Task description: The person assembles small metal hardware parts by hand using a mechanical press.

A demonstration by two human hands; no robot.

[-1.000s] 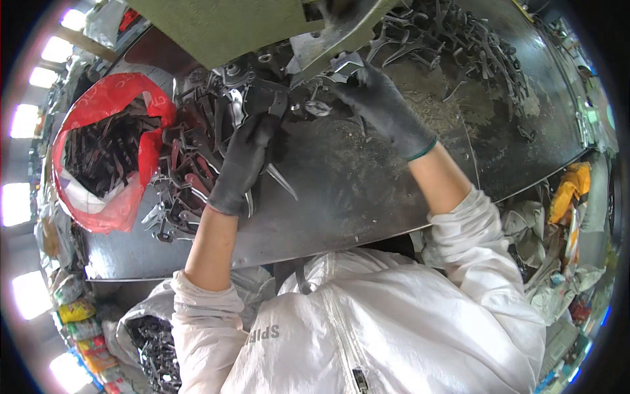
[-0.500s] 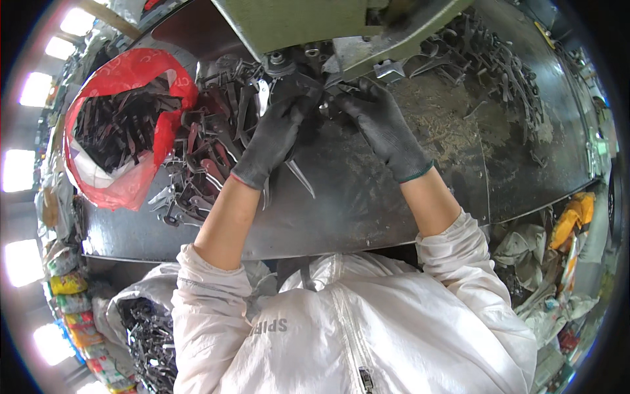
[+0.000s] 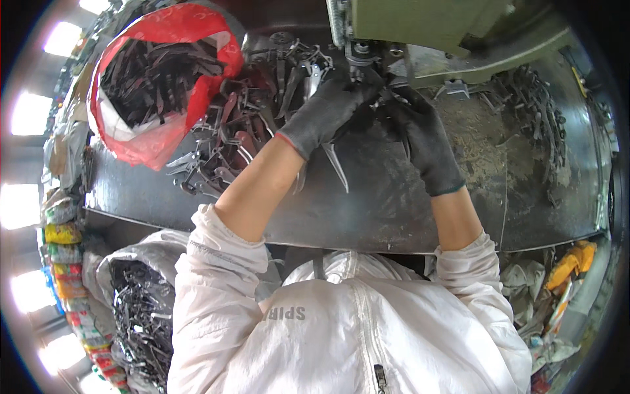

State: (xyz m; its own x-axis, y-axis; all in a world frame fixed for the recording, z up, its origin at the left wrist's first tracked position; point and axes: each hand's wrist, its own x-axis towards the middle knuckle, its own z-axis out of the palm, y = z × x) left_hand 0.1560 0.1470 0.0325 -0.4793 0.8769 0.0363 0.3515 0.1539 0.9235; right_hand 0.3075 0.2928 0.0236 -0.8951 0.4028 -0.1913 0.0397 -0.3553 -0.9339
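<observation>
Both my hands wear dark grey gloves and meet below the green machine head (image 3: 426,29). My left hand (image 3: 328,111) is closed on a pair of pliers (image 3: 336,167); one bare metal handle sticks out below it, and the jaw end is hidden by the fingers. Close by on the right, my right hand (image 3: 430,144) has its fingers bent toward the same spot under the machine's bolted fitting (image 3: 362,56). What those fingers hold is dark and cannot be made out. Left of my left hand lies a heap of pliers (image 3: 246,125), some with reddish handles.
A red and white plastic bag (image 3: 146,146) full of dark metal pieces stands at the left. More metal parts (image 3: 541,125) are piled at the far right. A small silver bracket (image 3: 454,87) lies beside the machine. Below the table, a sack (image 3: 108,269) holds more metal pieces.
The whole view has shifted, so table, bag and machine sit farther right. My hands stay under the machine; my right hand has turned, its fingers now more curled in.
</observation>
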